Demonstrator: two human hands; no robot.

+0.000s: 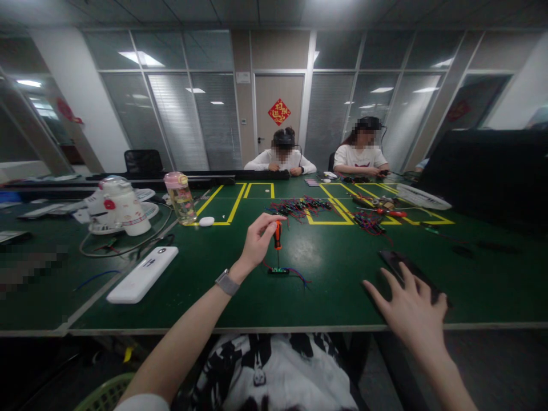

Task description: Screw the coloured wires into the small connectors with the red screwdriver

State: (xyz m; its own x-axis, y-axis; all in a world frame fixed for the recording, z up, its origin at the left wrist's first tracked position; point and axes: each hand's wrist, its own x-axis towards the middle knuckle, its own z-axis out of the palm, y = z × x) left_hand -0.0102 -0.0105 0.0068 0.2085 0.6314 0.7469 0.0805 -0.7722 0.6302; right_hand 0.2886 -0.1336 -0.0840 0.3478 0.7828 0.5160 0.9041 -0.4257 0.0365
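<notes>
My left hand [260,238] pinches the top of an orange and black screwdriver [278,235], which stands upright. The shaft points down to a small green circuit board [279,271] in a black holder on the table. Red and blue wires [301,275] trail from the board's ends. Whether the tip sits in a screw is too small to tell. My right hand [413,305] is spread open over a dark flat phone-like slab [396,265], partly covering it; I cannot tell if they touch.
A pile of wired boards [299,206] lies beyond my left hand, with a smaller pile [370,222] to the right. A white power bank-like block [143,275], a pink-lidded bottle [180,197] and a white jug [128,208] stand left. Two people sit across the green table [334,302].
</notes>
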